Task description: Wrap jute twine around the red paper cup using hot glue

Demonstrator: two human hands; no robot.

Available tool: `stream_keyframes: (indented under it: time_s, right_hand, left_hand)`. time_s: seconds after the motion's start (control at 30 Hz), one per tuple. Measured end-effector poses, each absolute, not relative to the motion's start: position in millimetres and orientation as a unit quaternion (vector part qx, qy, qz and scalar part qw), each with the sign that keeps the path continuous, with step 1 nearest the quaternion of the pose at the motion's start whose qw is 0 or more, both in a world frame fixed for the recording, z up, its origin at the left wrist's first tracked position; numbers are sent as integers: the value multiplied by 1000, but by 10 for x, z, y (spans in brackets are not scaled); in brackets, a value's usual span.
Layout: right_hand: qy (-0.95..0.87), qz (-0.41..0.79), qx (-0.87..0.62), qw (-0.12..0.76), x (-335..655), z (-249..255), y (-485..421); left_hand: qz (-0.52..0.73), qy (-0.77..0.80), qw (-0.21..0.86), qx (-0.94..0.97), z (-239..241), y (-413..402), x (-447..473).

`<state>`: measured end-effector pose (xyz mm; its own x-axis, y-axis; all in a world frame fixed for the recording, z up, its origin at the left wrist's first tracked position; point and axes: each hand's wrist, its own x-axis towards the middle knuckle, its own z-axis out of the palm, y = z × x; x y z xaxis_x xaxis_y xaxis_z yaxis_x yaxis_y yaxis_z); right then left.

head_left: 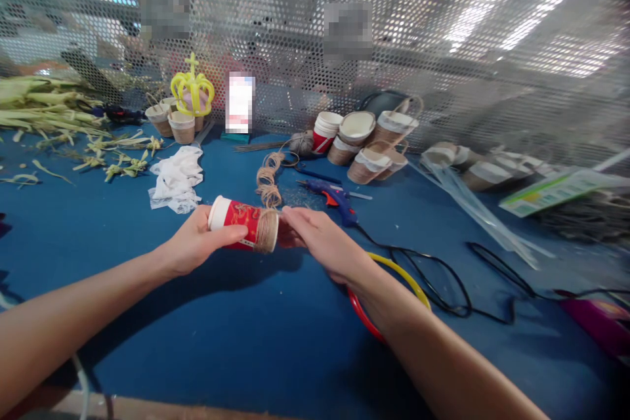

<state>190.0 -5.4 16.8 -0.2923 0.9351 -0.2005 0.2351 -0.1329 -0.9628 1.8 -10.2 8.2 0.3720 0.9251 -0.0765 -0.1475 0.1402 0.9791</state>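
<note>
above a blue table (236,341), holding a red cup (241,216) sideways in the left hand (197,244), between thumb and fingers. just beside its wrapped end, pinching twine (267,231) in the right hand (319,236).

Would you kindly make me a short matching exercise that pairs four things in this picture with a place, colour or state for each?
1. Twine-wrapped cup
2. Glue gun
3. Yellow crown
4. White cloth

A. Crumpled on the table
B. Topped with a cross
C. Held in the left hand
D. Mostly blue

Pairs: 1-C, 2-D, 3-B, 4-A
</note>
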Motion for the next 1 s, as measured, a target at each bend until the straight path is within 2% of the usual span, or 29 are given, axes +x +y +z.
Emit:
stream_keyframes:
  time_s: [0.17, 0.4, 0.6, 0.8, 1.0]
  right_hand:
    - [-523, 660, -435, 321, 1853, 153, -69]
    - [-469, 702, -388, 370, 1839, 240, -118]
    - [-520, 678, -358, 378, 1894, 316, -125]
    - [-546, 672, -376, 331, 1888, 292, -134]
    - [-550, 633, -398, 371, 1836, 257, -151]
  left_hand:
    - [388, 360, 704, 473, 95, -129, 29]
    - [339, 337, 726, 494, 113, -179, 32]
    - [321, 347, 717, 512, 87, -166, 28]
    - [288, 350, 700, 552, 92, -186, 40]
    - [271, 354, 671, 592, 71, -201, 33]
